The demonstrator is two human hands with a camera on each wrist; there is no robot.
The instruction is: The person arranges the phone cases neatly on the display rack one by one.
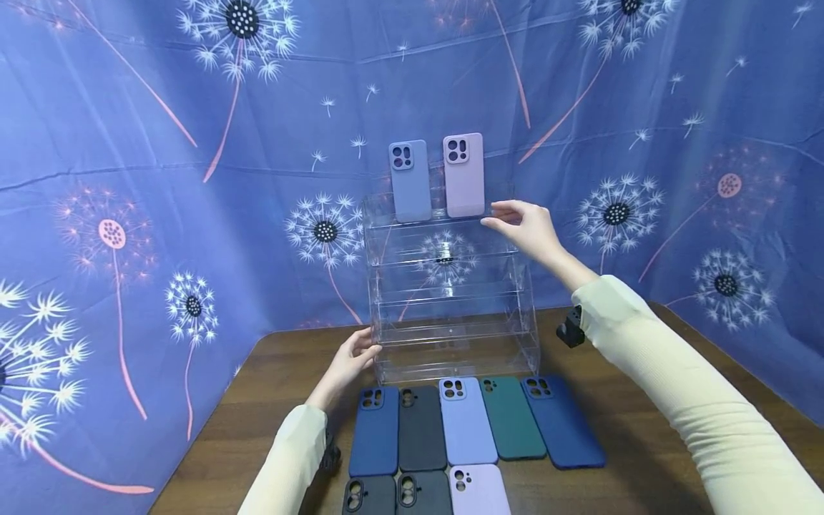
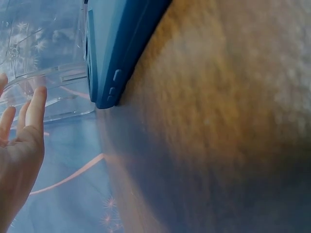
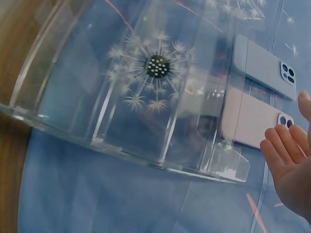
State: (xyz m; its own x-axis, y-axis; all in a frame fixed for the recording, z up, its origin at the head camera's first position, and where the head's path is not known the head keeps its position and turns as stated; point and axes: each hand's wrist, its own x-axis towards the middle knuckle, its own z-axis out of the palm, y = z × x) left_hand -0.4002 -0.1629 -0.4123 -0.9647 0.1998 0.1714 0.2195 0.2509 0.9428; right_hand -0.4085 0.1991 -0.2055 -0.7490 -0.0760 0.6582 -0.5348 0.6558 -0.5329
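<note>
A clear acrylic tiered stand [image 1: 450, 332] stands upright on the table. On its top tier, a light blue phone case [image 1: 410, 182] and a pink phone case [image 1: 465, 177] lean side by side, camera cutouts up. My right hand [image 1: 529, 227] is beside the pink case's lower right edge, fingers loosely bent and holding nothing; the right wrist view shows the hand [image 3: 291, 160] apart from that pink case [image 3: 252, 116]. Down at the stand's lower left side is my left hand [image 1: 347, 365], its fingertips at the side edge. The left wrist view shows those fingers [image 2: 35, 109] nearly straight.
In front of the stand lies a row of phone cases: navy [image 1: 376, 436], black [image 1: 421, 433], periwinkle [image 1: 468, 425], green [image 1: 513, 422] and another navy [image 1: 563, 429]. Nearer are two black cases and a lilac case [image 1: 479, 492]. A blue dandelion-print curtain [image 1: 257, 214] hangs behind the wooden table [image 1: 257, 422].
</note>
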